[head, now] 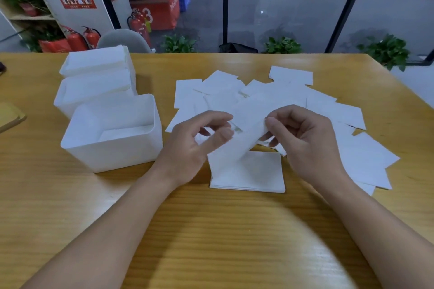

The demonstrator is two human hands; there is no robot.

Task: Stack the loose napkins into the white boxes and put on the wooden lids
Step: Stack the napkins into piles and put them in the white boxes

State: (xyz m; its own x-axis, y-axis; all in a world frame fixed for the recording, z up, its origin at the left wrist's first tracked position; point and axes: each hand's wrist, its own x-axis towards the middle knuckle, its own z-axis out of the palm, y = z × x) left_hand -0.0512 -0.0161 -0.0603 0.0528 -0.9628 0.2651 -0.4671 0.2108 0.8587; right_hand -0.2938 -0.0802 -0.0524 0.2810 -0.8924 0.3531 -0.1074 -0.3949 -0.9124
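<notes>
Both hands work one thin white paper napkin [246, 129] held in the air above the worktop [211, 230]. The right hand [305, 138] has its fingers curled and its thumb laid on the sheet's upper edge, a pinching grip. The left hand [197, 141] has its fingers half curled, thumb and forefinger close at the sheet's left edge; motion blur there makes it hard to tell how firmly that grip closes. The napkin hangs slanted, its lower end reaching down to a small squared stack of white napkins [249, 176] lying flat near the worktop's middle. Beyond the hands a loose scatter of white napkins [293, 98] spreads to the right, partly hidden behind the hands. To the left stand three white plastic boxes in a row; the nearest box [112, 143] is open with a low layer of napkins inside. A pale wooden lid [10, 117] is cut off by the left edge.
</notes>
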